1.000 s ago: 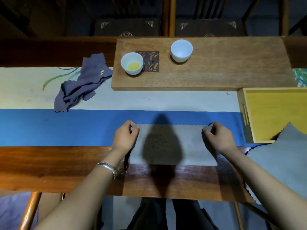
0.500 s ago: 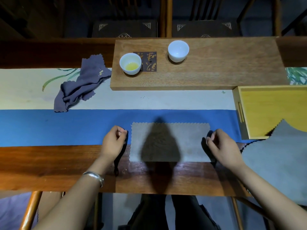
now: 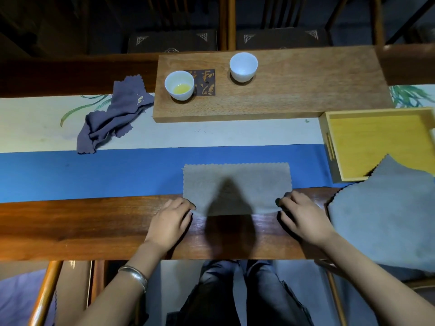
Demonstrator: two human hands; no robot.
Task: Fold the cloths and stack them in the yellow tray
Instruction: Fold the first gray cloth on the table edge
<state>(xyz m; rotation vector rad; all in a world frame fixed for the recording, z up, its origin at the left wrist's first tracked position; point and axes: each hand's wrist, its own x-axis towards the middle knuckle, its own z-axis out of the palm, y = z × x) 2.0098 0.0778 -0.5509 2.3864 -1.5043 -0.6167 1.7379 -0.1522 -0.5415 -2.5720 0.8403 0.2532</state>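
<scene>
A grey cloth point(image 3: 237, 182), folded into a flat rectangle with scalloped edges, lies in front of me across the blue runner and the wooden table edge. My left hand point(image 3: 170, 222) pinches its near left corner. My right hand point(image 3: 303, 218) pinches its near right corner. The yellow tray point(image 3: 376, 142) stands at the right. A second grey cloth point(image 3: 386, 215) lies spread at the right, its far corner draped over the tray's near rim. A crumpled purple cloth point(image 3: 113, 118) lies at the far left on the cream runner.
A raised wooden board point(image 3: 294, 90) at the back carries a white cup with yellow liquid point(image 3: 180, 85), an empty white cup point(image 3: 243, 66) and a dark coaster point(image 3: 203, 82). Chairs stand behind the table. The near table edge runs just under my wrists.
Both hands have moved from the cloth's far corners down its sides to the near corners. The cloth has stayed flat in place.
</scene>
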